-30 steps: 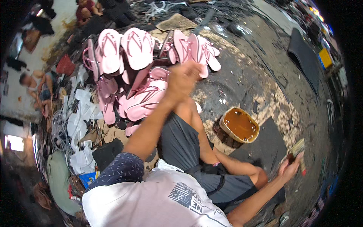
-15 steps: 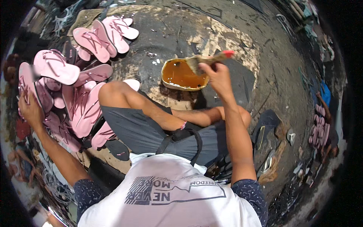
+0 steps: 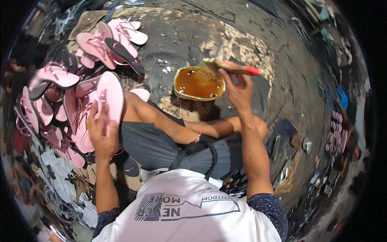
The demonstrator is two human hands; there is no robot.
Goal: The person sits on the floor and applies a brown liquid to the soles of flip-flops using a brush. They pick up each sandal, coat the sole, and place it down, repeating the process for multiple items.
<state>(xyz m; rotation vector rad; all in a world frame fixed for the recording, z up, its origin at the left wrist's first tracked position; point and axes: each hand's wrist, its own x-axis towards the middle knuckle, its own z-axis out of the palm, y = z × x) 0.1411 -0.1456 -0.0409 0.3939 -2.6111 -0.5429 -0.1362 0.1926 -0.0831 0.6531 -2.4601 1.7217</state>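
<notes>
Hand (image 3: 240, 92) (right) extended forward, gripping brush (image 3: 233, 65).

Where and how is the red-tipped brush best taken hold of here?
Probably best to grip the brush by its handle, from the near right side, as the right hand does. It lies crosswise, bristles pointing left at the tub of amber liquid, so this should keep the hand off the bristles.

The left hand (image 3: 103, 135) held a pink flip-flop (image 3: 113, 90) by a jumbled pile of flip-flops (image 3: 60, 76). The right hand (image 3: 240, 92) gripped a red-tipped brush (image 3: 233, 66), its bristles at the far edge of a tub (image 3: 193, 98) of amber liquid (image 3: 198, 85).
</notes>
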